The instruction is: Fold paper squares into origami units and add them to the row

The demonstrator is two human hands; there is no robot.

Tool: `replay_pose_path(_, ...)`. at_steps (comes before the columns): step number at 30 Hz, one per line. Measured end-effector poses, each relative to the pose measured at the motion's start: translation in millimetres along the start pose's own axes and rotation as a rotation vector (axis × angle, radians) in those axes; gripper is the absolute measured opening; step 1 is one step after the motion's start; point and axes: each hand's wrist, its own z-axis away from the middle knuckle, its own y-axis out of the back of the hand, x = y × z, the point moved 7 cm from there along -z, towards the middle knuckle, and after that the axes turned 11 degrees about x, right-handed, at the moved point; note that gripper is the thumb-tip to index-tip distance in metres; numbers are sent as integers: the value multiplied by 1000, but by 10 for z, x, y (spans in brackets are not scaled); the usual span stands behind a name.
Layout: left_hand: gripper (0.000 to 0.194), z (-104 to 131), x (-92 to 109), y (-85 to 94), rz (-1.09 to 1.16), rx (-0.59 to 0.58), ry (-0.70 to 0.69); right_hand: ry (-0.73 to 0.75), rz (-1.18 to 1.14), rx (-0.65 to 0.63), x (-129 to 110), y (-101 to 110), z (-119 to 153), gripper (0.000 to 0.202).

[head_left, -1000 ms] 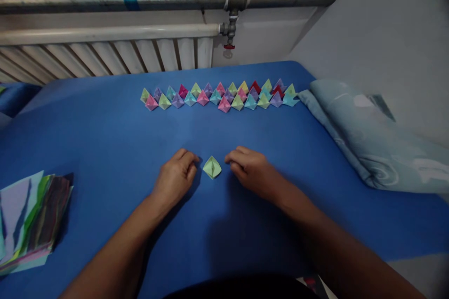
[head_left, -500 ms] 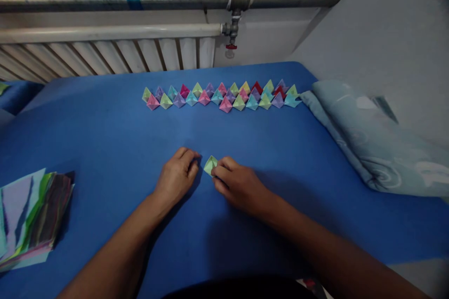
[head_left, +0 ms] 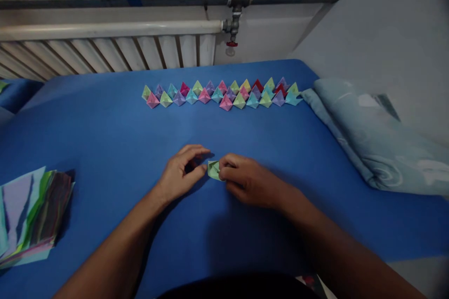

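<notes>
Single head view, looking forward-down over blue bed surface (head_left: pixel 105 140), close above.

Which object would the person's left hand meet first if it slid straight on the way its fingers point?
Probably the small folded green paper piece. The left hand points right and slightly away, with its fingertips just short of that piece, which the right hand pinches from the other side. Depth is hard to judge.

Fold (head_left: pixel 213 169) pinched in right hand (head_left: pixel 247 181): pale green. Sheet (head_left: pixel 105 126) under both hands: solid blue. Row of folds (head_left: pixel 220 93) beyond the hands: pink, green, purple, teal, yellow, red mixed. Paper stack (head_left: pixel 30 217) far left of left hand (head_left: pixel 180 173): multicolour, lilac on top. Blanket (head_left: pixel 372 140) right of right hand: light blue-grey, faint swirl print.
</notes>
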Motion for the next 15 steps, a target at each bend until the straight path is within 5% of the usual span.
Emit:
replay_pose_path(9,22,42,20,-89,-7,-93,39,23,28,-48,25,-52,8,19)
replay_pose_path(15,23,59,-94,-98,-20,-83,144,-152,34,116,168,136,7,20)
